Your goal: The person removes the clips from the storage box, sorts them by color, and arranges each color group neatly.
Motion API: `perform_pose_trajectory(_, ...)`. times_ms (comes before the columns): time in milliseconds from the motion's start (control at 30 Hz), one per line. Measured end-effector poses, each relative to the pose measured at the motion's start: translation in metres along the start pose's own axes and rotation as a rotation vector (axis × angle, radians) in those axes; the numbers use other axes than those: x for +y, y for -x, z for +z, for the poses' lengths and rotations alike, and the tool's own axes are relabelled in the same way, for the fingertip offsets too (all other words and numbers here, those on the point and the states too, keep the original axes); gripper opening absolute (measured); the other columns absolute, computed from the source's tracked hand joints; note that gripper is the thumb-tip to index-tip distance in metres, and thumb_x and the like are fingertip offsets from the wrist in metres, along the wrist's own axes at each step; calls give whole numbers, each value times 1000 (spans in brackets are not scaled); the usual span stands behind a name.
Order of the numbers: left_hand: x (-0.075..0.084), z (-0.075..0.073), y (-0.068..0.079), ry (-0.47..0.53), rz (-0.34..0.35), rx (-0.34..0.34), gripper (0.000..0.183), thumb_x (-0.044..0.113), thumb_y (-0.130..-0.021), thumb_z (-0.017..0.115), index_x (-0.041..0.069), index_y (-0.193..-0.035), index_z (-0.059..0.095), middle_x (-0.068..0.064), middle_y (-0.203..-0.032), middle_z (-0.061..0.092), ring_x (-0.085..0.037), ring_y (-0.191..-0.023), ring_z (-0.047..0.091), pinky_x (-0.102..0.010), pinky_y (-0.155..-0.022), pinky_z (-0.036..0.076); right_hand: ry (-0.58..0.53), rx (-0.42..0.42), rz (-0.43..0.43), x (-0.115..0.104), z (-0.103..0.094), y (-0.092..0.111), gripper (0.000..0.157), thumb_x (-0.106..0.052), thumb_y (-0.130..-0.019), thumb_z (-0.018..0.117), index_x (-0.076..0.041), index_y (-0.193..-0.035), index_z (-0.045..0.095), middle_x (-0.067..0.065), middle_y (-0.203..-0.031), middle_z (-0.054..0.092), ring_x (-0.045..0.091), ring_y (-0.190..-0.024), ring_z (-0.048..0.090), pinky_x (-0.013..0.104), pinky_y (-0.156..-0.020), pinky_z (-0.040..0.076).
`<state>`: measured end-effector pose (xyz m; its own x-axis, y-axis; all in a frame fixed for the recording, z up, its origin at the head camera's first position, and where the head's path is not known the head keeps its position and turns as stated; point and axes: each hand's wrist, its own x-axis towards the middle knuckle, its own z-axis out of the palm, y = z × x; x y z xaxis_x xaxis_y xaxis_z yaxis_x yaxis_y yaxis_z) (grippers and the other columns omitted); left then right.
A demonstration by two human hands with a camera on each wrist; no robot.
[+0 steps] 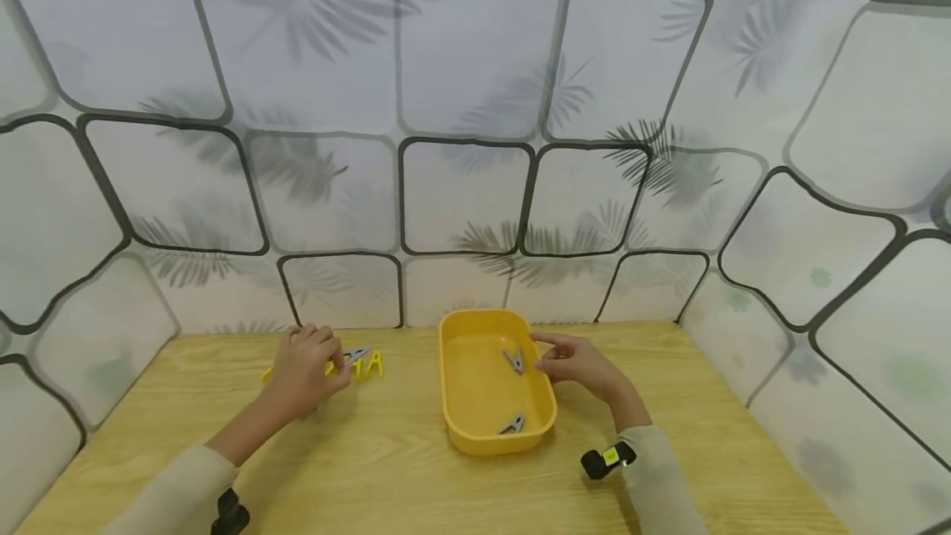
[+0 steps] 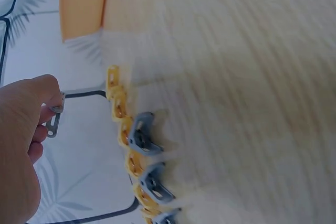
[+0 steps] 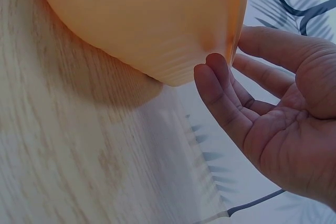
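Between thumb and fingers, my left hand (image 1: 305, 366) pinches a grey clothespin (image 2: 54, 121), raised above the table at the left. Beneath and beside that hand runs a row of yellow clothespins (image 1: 375, 363), partly covered by it in the head view. Several grey clothespins (image 2: 144, 136) lie along the row in the left wrist view. A yellow tray (image 1: 490, 444) stands at the middle, holding two grey clothespins (image 1: 513, 361). My right hand (image 1: 583, 366) is at the tray's right side, its loosely extended fingers touching the rim and outer wall.
The wooden table (image 1: 357, 477) meets a patterned wall covering (image 1: 468, 196) behind the tray and at both sides. Dark wrist cameras (image 1: 607, 461) sit on both sleeves.
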<state>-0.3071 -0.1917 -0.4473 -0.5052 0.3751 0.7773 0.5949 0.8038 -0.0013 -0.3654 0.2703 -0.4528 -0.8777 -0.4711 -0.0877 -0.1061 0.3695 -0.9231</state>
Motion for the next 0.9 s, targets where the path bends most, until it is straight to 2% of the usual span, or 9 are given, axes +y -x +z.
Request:
perform_pose_trajectory(200,-1,-5,18,-41,-28,-65,29,6,-64,79,17,-62,53,3,-72,50,-23,-73,52,-62,-80,45,-2,-7,2,-1,-1,0,66,-20,-97,70,-5,-155,41,13,-104,69,18,-88,70,39,-83,61)
perform_pose_trajectory(400,6,-7,32,-59,-60,-101,31,9,-66,83,19,-63,54,3,-74,50,-20,-73,49,-60,-82,45,-12,-16,-1,-2,1,0,66,-20,-98,69,-5,-155,41,9,-102,69,17,-87,70,39,-82,61)
perform_pose_trajectory(700,19,0,38,-101,-80,-96,33,7,-65,82,19,-62,51,1,-74,52,-23,-73,51,-62,-79,48,-23,-9,3,-3,0,-1,66,-18,-97,69,-4,-155,41,8,-102,69,17,-86,70,41,-83,61)
perform_pose_trajectory(900,23,7,43,-138,-109,-131,33,7,-66,78,20,-61,48,-1,-74,52,-25,-73,53,-61,-81,48,-26,-11,4,-2,0,0,66,-18,-97,69,-4,-155,41,9,-103,69,17,-87,70,44,-84,60)
